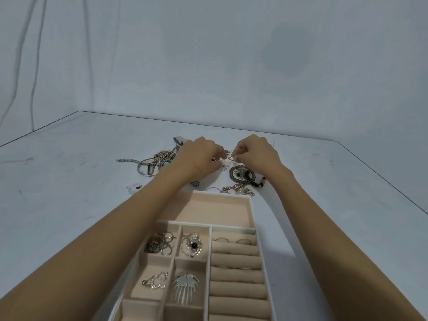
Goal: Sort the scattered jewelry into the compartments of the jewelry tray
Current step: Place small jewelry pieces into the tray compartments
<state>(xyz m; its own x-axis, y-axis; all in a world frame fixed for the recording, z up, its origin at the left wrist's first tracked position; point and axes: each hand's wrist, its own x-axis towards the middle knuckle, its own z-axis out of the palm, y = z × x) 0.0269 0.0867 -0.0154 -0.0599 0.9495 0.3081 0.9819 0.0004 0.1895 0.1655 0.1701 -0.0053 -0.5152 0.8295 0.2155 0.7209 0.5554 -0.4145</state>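
A white jewelry tray [260, 249] with beige compartments lies near me; small left cells hold earrings and a silver leaf piece [185, 287], and the ring rolls [234, 260] on the right hold a few rings. Beyond the tray a heap of scattered jewelry [159, 159] spreads across the table. My left hand [199, 156] and my right hand [257, 151] meet above the heap, both pinching a small silver chain piece [228, 156] between their fingertips. A dark round pendant [242, 173] lies just under my right hand.
A gold chain [238, 189] lies by the tray's far edge. A silver bangle [146, 166] and a thin chain [126, 160] lie at the heap's left. A small loose piece [133, 188] sits alone at the left. The table [69, 193] ends at the wall behind.
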